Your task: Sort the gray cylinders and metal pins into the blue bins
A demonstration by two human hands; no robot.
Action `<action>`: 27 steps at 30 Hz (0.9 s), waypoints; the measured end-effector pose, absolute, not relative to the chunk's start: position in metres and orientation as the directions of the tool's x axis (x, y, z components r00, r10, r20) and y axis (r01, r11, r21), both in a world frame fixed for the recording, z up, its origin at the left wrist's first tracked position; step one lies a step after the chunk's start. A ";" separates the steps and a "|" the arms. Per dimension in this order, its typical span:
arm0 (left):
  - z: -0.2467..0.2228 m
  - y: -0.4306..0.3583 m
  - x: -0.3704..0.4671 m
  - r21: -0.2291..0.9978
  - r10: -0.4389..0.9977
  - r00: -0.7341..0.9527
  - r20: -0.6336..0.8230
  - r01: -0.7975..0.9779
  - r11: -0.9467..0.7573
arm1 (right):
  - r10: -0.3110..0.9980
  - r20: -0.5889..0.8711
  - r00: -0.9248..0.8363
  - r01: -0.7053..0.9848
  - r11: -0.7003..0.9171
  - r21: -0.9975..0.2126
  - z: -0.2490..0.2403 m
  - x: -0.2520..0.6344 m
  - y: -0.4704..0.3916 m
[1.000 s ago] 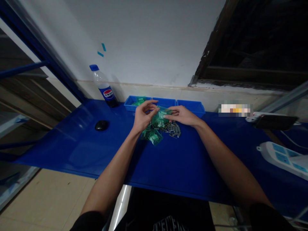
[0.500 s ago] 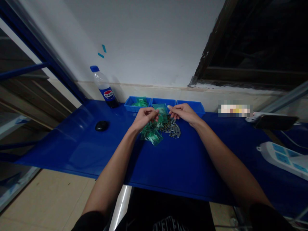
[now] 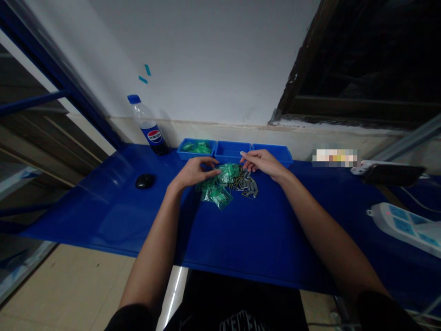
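Note:
Green plastic packets lie piled on the blue table. Against their right side rests a heap of thin metal pins and grey cylindrical pieces. My left hand is at the left edge of the packets, thumb and fingers apart, with nothing seen in it. Above the heap, my right hand has its thumb and fingertips close together; whatever lies between them is too small to make out. Behind stand three blue bins: the left bin holds green packets, the middle and right show bare insides.
A cola bottle stands at the back left, with a black mouse in front of it. On the right are a white power strip and a dark phone-like device. A wall rises behind the bins.
My left hand has moved left and its fingers have parted. The green packet that hung between my hands is no longer held up. My right hand has hardly moved.

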State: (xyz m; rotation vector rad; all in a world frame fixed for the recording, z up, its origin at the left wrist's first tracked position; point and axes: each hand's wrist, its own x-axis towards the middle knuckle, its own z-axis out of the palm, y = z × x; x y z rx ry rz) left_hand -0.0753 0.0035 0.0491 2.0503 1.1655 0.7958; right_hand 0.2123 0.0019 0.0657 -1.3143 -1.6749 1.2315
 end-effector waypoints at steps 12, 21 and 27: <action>0.048 0.008 -0.097 0.684 0.854 0.512 0.090 0.591 -0.427 | 0.959 -0.065 -0.277 0.326 0.030 -0.945 0.067 0.210 0.001; 0.063 0.001 -0.084 0.811 0.880 0.409 0.242 0.413 -0.415 | 0.954 -0.051 -0.295 0.325 0.050 -0.945 0.065 0.210 0.002; 0.066 -0.004 -0.070 0.831 0.893 0.336 0.298 0.369 -0.416 | 0.952 -0.047 -0.303 0.333 0.059 -0.941 0.066 0.209 0.001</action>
